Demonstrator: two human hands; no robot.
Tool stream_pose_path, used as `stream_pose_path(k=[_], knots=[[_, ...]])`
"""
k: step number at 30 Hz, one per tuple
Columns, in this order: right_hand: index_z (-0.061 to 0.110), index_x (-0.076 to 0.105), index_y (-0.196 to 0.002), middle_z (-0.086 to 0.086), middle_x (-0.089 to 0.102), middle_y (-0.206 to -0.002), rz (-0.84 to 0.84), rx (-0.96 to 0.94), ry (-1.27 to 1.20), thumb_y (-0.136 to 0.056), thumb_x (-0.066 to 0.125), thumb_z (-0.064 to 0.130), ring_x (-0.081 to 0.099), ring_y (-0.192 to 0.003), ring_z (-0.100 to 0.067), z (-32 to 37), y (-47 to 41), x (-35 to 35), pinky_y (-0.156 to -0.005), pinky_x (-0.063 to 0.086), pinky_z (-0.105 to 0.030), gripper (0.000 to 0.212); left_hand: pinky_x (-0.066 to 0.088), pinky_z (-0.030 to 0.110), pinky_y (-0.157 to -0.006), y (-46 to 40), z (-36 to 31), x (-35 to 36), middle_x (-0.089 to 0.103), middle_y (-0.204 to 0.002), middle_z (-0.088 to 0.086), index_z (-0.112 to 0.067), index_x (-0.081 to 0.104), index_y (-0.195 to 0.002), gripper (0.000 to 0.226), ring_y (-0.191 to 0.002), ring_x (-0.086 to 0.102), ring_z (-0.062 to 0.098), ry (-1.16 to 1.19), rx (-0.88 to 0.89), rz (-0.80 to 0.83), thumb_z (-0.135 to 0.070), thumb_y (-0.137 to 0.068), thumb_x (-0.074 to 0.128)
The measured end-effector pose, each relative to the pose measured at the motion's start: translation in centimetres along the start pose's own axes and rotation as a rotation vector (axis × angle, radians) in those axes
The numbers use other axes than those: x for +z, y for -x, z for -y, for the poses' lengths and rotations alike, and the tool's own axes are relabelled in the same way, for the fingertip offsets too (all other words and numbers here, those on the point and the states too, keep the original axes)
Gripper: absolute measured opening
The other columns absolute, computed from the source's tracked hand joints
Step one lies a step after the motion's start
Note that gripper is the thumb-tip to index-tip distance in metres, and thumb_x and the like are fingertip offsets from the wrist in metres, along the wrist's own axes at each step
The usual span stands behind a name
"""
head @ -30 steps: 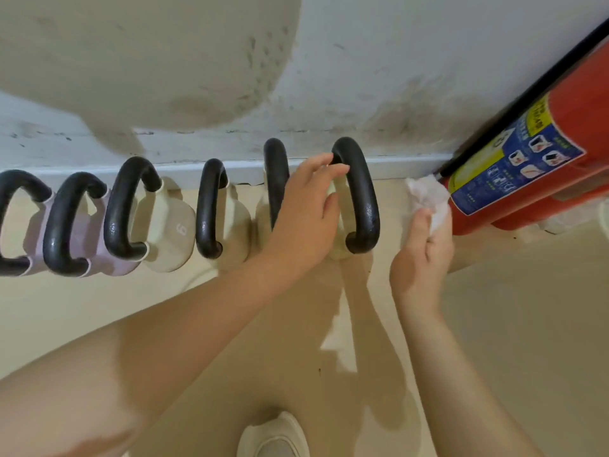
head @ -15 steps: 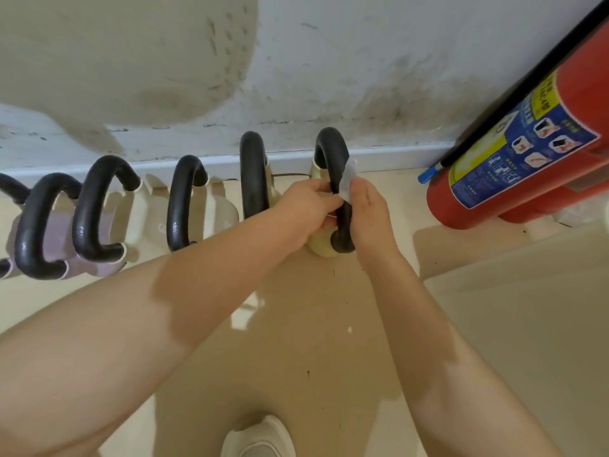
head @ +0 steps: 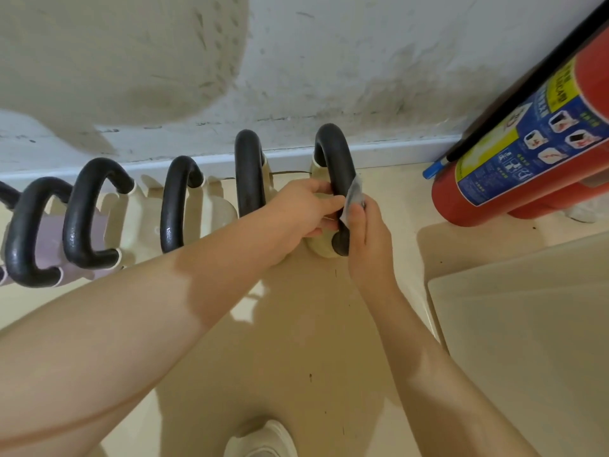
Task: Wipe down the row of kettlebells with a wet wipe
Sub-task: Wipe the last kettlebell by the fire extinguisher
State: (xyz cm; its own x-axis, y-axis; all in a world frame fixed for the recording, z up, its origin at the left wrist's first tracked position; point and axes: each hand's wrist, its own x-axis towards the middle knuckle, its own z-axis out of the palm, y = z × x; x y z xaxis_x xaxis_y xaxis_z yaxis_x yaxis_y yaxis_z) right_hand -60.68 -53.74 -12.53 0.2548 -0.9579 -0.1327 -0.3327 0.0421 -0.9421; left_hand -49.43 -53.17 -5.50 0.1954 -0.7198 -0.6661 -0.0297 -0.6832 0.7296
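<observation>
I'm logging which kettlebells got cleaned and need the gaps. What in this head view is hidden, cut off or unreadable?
- Rightmost kettlebell: body mostly behind the left hand and right hand.
- Wet wipe: only a strip shows; the rest is under the right hand's fingers.
- Leftmost kettlebell: cut off by the left edge.
- Fire extinguisher: top cut off by the frame; label print too small to read.
- Weight markings: none legible.

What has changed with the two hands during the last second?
The right hand brought the wet wipe from beside the fire extinguisher onto the rightmost kettlebell's handle. The left hand closed its grip on that handle. The kettlebells stayed in place.
</observation>
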Motion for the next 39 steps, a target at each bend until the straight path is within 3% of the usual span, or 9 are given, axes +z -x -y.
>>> stream_pose_path(k=[4,9,14,17,21,25,29,34,39], knots=[[0.035,0.043,-0.120,0.009,0.058,-0.096,-0.022,-0.129,0.100,-0.096,0.033,0.030,0.056,-0.080,0.002,-2.4,2.1,0.2,-0.068,0.044,-0.012,0.026,0.051,0.028,-0.085,-0.1,0.0,-0.2,0.068,-0.086,-0.004,-0.021,0.053,-0.123,0.033,-0.081,0.067,0.009,0.018,-0.006,0.011,-0.020,-0.091,0.055],[0.024,0.019,-0.136,-0.016,0.060,-0.116,-0.122,-0.094,0.330,-0.088,0.033,0.040,0.062,-0.100,-0.032,-5.8,3.6,1.9,-0.084,0.052,-0.040,0.051,0.049,0.025,-0.082,0.1,-0.1,0.0,0.065,-0.084,-0.004,-0.018,0.052,-0.124,0.033,-0.074,0.064,0.008,0.051,-0.007,0.024,-0.018,-0.091,0.054],[0.015,0.022,-0.142,-0.020,0.051,-0.131,-0.129,-0.128,0.316,-0.090,0.038,0.034,0.052,-0.118,-0.031,-4.9,3.4,2.0,-0.098,0.046,-0.049,0.057,0.050,0.023,-0.075,0.2,0.1,0.1,0.064,-0.087,-0.003,-0.015,0.051,-0.125,0.034,-0.074,0.063,0.008,0.066,-0.014,0.019,-0.017,-0.092,0.053],[0.024,0.031,-0.136,-0.019,0.037,-0.143,-0.120,-0.502,0.528,-0.097,0.038,0.014,0.035,-0.132,-0.033,-3.7,1.9,0.9,-0.109,0.032,-0.051,0.041,0.055,0.021,-0.066,0.3,0.2,0.0,0.065,-0.101,0.005,-0.014,0.049,-0.127,0.035,-0.081,0.064,0.012,0.198,-0.114,-0.004,-0.018,-0.092,0.052],[0.017,0.060,-0.109,-0.005,0.040,-0.138,-0.107,-1.088,1.230,-0.087,0.053,0.012,0.038,-0.131,-0.027,-4.7,-0.1,-1.9,-0.113,0.023,-0.042,0.023,0.043,0.031,-0.086,0.1,-0.1,-2.0,0.062,-0.104,0.006,-0.013,0.051,-0.117,0.034,-0.098,0.057,0.018,0.338,-0.157,-0.055,-0.036,-0.092,0.050],[0.016,0.064,-0.091,-0.001,0.060,-0.107,0.217,-1.413,1.441,-0.082,0.057,0.013,0.048,-0.124,-0.025,-2.4,-2.4,-4.8,-0.112,0.024,-0.044,0.011,0.038,0.030,-0.096,0.7,-0.4,-3.8,0.059,-0.117,0.009,-0.010,0.049,-0.126,0.047,-0.098,0.057,0.014,0.382,-0.097,-0.100,-0.042,-0.092,0.046],[0.015,0.068,-0.077,-0.002,0.069,-0.090,0.356,-1.337,1.423,-0.087,0.046,0.027,0.059,-0.114,-0.032,1.3,-4.8,-4.2,-0.109,0.023,-0.051,0.027,0.036,0.030,-0.100,1.1,0.0,-4.1,0.049,-0.138,0.014,-0.008,0.048,-0.129,0.049,-0.126,0.046,0.023,0.407,-0.097,-0.060,-0.042,-0.093,0.043],[0.013,0.067,-0.079,-0.004,0.068,-0.085,0.549,-1.453,1.317,-0.088,0.044,0.029,0.062,-0.106,-0.030,1.7,-5.1,-4.8,-0.111,0.023,-0.046,0.029,0.034,0.034,-0.108,1.2,0.3,-4.3,0.050,-0.137,0.013,-0.006,0.045,-0.133,0.052,-0.127,0.047,0.023,0.436,-0.099,-0.040,-0.040,-0.094,0.041],[0.011,0.069,-0.079,-0.007,0.069,-0.104,0.504,-1.112,1.086,-0.086,0.046,0.024,0.049,-0.124,-0.033,3.4,-7.9,-3.8,-0.107,0.033,-0.049,0.027,0.048,0.024,-0.084,1.4,0.4,-3.5,0.061,-0.124,0.010,-0.006,0.054,-0.123,0.035,-0.103,0.060,0.016,0.438,-0.132,-0.051,-0.022,-0.093,0.048]])
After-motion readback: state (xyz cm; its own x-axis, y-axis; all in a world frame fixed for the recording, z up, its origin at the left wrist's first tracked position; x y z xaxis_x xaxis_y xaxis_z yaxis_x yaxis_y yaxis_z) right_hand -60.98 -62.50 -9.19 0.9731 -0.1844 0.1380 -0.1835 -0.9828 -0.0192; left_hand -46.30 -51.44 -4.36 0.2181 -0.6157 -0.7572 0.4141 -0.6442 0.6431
